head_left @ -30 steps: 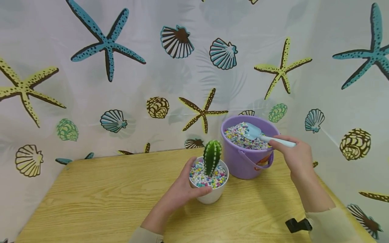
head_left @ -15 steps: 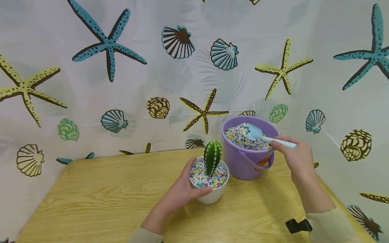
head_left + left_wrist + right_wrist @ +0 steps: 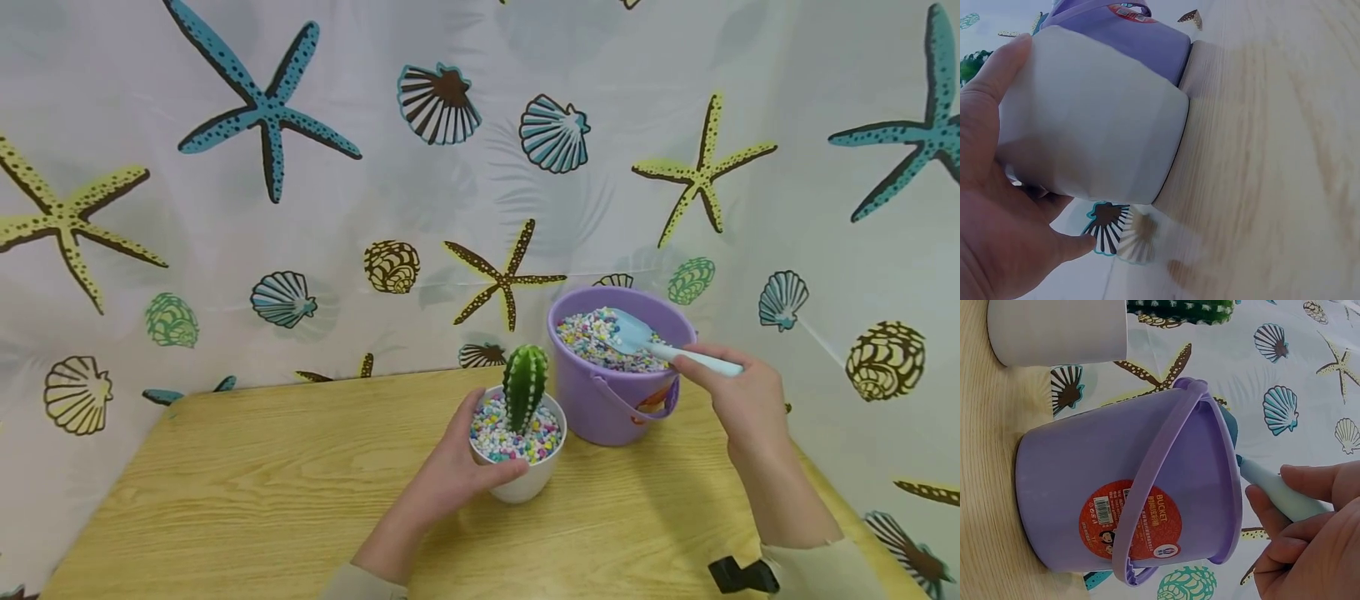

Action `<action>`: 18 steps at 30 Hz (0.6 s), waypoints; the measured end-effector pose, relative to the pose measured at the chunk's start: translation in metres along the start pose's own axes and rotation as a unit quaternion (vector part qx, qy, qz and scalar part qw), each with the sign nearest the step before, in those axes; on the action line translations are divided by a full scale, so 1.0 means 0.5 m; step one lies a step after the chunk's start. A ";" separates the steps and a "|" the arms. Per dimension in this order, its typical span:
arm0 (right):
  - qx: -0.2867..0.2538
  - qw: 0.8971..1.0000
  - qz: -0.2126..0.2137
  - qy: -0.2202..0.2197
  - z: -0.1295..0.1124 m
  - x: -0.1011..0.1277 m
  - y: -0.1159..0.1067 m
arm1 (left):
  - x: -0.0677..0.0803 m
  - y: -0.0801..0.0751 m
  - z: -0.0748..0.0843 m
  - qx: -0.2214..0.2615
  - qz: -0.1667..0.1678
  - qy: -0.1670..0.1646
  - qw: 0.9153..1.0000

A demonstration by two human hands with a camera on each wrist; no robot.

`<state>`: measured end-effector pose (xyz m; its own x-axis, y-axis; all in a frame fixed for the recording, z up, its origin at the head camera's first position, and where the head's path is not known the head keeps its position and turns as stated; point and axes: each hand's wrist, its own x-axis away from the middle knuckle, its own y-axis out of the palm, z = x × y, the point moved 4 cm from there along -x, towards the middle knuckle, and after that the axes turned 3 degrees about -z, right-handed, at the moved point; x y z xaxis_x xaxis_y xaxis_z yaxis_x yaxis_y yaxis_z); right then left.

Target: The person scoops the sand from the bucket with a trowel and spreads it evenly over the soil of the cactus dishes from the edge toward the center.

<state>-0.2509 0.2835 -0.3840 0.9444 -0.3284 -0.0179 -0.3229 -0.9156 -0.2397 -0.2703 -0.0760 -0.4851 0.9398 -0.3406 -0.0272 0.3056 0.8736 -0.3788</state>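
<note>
White plastic or ceramic, the small pot stands on the wooden table, and everything else is easiest placed from it. On its left and near side the left hand wraps it, thumb up by the rim and fingers curled round the wall; the left wrist view shows the palm and thumb flat against the smooth white side. Inside the pot a ribbed green cactus stands upright in coloured gravel filled almost to the rim.

Just right of the pot and a little behind it, close to touching, stands the purple bucket, holding more of the same gravel. Further right again, the right hand pinches the pale blue handle of a small scoop between thumb and curled fingers, the blade lying on the gravel inside the bucket.

Judging by its load, the pot is probably fairly heavy for its size, stiff and smooth-walled, so a wrap round the side seems surest; the gravel would spill if tilted. The scoop looks light and rigid, best held by its handle.

Against the earlier frames little differs: the pot and its hand sit as before, while the scoop and right hand have shifted slightly rightward.
</note>
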 end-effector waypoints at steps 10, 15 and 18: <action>0.004 1.000 -0.011 -0.005 -0.006 0.012 -0.006 | 0.002 0.003 0.005 -0.005 0.030 0.000 1.000; -0.005 1.000 -0.019 -0.008 -0.007 0.018 -0.009 | -0.001 0.005 0.004 -0.003 0.034 0.004 0.999; -0.007 0.999 -0.030 -0.011 -0.009 0.024 -0.009 | -0.005 0.006 0.003 -0.002 0.037 0.003 0.999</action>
<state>-0.2385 0.2827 -0.3787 0.9633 -0.2673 -0.0246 -0.2658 -0.9368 -0.2275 -0.2714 -0.0722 -0.4848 0.9588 -0.2777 -0.0599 0.2355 0.8950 -0.3787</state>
